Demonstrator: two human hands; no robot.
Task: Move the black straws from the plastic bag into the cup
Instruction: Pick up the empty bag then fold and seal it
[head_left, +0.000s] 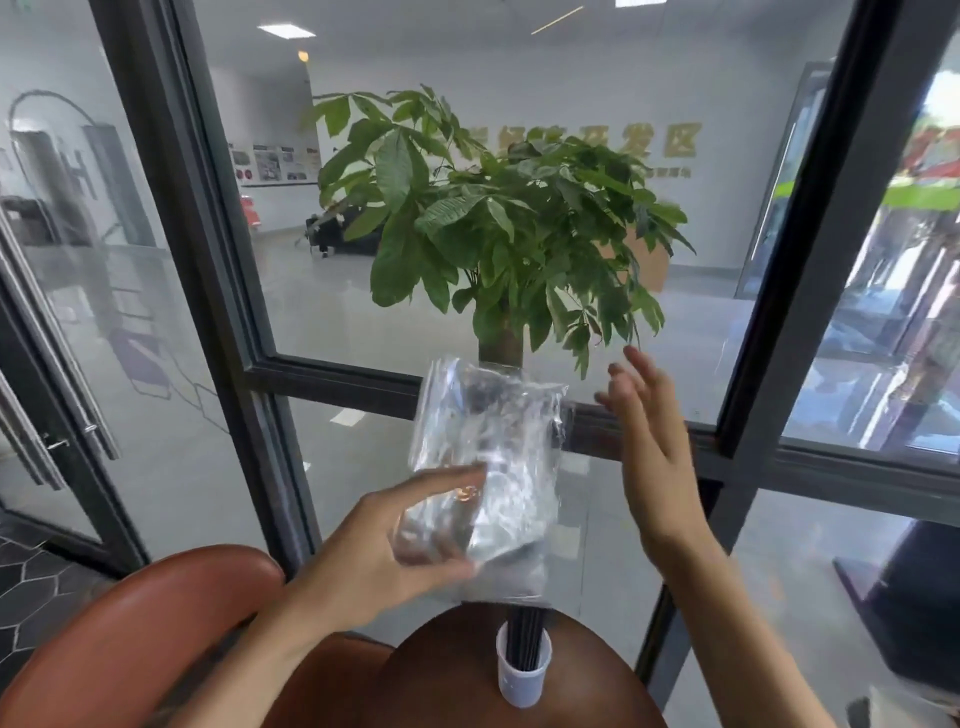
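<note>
Crinkled clear plastic bag (488, 457) hangs upright in mid-air in front of the window, gripped near its lower left corner by the left hand (384, 551), thumb on the near face and fingers curled behind the film. The bag's lower edge sits just above a small white plastic cup (522, 680), which stands upright on a round, dark brown wooden table (447, 675). A bundle of thin black straws (524, 639) stands in that cup, their lower ends inside it and their upper ends reaching up under the bag's bottom edge; the film is blurred and shiny there, so whether the straw tips are inside the bag or only behind it is hard to tell. The right hand (654, 447) is raised just to the right of the bag, palm facing it, fingers straight and spread, holding nothing and apart from the plastic.

Left of the table curves the back of a reddish-brown leather chair (140, 629). Beyond the bag rises a green leafy potted tree (493, 223) with a brown trunk, behind the dark grey metal window frame (332, 379) and its glass panes. A pale grey tiled hall floor (337, 306) stretches away behind the glass.
</note>
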